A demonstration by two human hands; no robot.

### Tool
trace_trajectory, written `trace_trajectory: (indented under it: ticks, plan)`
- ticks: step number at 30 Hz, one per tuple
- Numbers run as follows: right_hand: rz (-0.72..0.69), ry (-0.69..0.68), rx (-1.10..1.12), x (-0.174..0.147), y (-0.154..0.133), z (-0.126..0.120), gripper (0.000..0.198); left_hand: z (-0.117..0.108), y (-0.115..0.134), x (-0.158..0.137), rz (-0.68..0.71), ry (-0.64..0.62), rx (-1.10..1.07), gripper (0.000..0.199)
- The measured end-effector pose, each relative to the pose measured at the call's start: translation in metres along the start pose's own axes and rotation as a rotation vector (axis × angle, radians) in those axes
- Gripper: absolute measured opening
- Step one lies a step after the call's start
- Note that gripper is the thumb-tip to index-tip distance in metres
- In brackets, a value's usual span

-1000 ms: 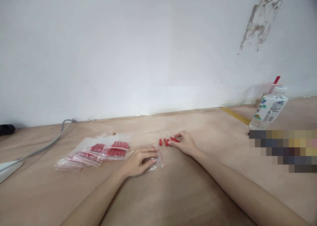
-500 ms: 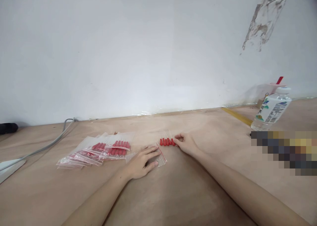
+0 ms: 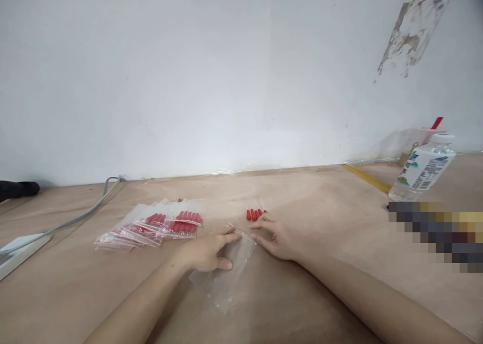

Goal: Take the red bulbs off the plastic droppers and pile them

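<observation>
A clear zip bag with a red seal line lies on the table in front of me, its mouth pointing away. The fingers of my left hand rest on its mouth edge, the thumb spread apart on the bag's side. My right hand is at the right corner of the mouth, thumb tip touching it and fingers apart from the thumb. Just beyond my right fingertips lie several droppers with red bulbs and thin clear stems, side by side. To the left is an overlapping pile of zip bags holding red-bulbed droppers.
A water bottle stands at the right, near a yellow strip. A grey cable runs along the left to a white object. A black object lies by the wall.
My right hand has moved from the droppers toward me to the bag's mouth. The bag has been turned and drawn nearer, with its body now toward me.
</observation>
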State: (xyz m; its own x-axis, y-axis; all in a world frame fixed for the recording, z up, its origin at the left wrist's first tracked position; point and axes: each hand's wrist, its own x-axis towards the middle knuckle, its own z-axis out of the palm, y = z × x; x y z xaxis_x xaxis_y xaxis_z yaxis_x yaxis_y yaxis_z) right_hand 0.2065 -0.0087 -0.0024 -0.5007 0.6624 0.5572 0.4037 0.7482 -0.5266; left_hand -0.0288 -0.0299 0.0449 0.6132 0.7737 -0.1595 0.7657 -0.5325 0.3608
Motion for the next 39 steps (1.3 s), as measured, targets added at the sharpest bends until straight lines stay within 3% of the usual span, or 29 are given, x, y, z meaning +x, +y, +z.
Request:
trace_trajectory:
  ticks: [2, 4, 6, 10, 12, 14, 18, 21, 23, 25, 27, 29, 30, 32, 34, 36, 37, 39]
  plan:
    - [-0.075, -0.103, -0.058, -0.001, -0.011, 0.005, 0.022, -0.002, 0.002, 0.000, -0.038, -0.022, -0.010, 0.072]
    - [-0.047, -0.133, -0.108, 0.000, -0.018, 0.013, 0.016, -0.003, 0.002, 0.000, -0.028, -0.013, -0.029, 0.073]
    - [0.106, -0.081, -0.113, 0.002, -0.020, 0.022, 0.012, -0.004, 0.001, 0.001, 0.029, 0.013, -0.061, 0.075]
    - [0.464, 0.025, -0.081, 0.011, -0.021, 0.035, 0.025, -0.008, -0.006, 0.002, 0.043, -0.001, -0.177, 0.073]
    - [0.518, 0.004, -0.090, 0.014, -0.022, 0.039, 0.031, -0.012, -0.010, 0.002, 0.041, -0.020, -0.262, 0.067]
    - [0.522, -0.060, -0.079, 0.016, -0.022, 0.040, 0.019, -0.019, -0.016, 0.001, 0.032, -0.006, -0.296, 0.060]
    - [0.529, -0.120, 0.183, 0.017, -0.019, 0.029, 0.014, -0.041, -0.031, -0.009, -0.178, 0.147, -0.043, 0.033]
    - [0.605, -0.097, 0.508, 0.022, -0.008, 0.001, 0.018, -0.055, -0.044, -0.020, -0.381, 0.242, 0.183, 0.023]
    - [0.610, 0.065, 0.544, 0.027, 0.006, -0.026, 0.020, -0.059, -0.052, -0.025, -0.440, 0.273, 0.255, 0.028]
    - [0.605, 0.357, 0.341, 0.028, 0.024, -0.052, 0.018, -0.060, -0.059, -0.025, -0.442, 0.294, 0.295, 0.028]
    - [0.605, 0.541, 0.229, 0.023, 0.045, -0.073, 0.017, -0.058, -0.064, -0.023, -0.415, 0.295, 0.308, 0.023]
    - [0.505, 0.771, -0.022, 0.011, 0.063, -0.085, 0.016, -0.055, -0.068, -0.020, -0.391, 0.277, 0.294, 0.016]
    - [0.424, 0.783, -0.166, 0.003, 0.071, -0.088, 0.014, -0.054, -0.070, -0.019, -0.382, 0.278, 0.285, 0.013]
    - [0.338, 0.564, -0.308, -0.012, 0.081, -0.090, 0.011, -0.053, -0.074, -0.018, -0.373, 0.305, 0.276, 0.011]
    - [0.346, 0.166, -0.355, -0.024, 0.085, -0.089, 0.013, -0.051, -0.076, -0.015, -0.358, 0.337, 0.268, 0.013]
    - [0.401, -0.131, -0.356, -0.031, 0.084, -0.086, 0.020, -0.047, -0.076, -0.011, -0.331, 0.374, 0.252, 0.013]
    - [0.427, -0.208, -0.354, -0.033, 0.082, -0.085, 0.024, -0.044, -0.075, -0.008, -0.321, 0.405, 0.246, 0.012]
    - [0.441, -0.205, -0.379, -0.033, 0.079, -0.083, 0.032, -0.035, -0.069, -0.001, -0.316, 0.510, 0.243, 0.010]
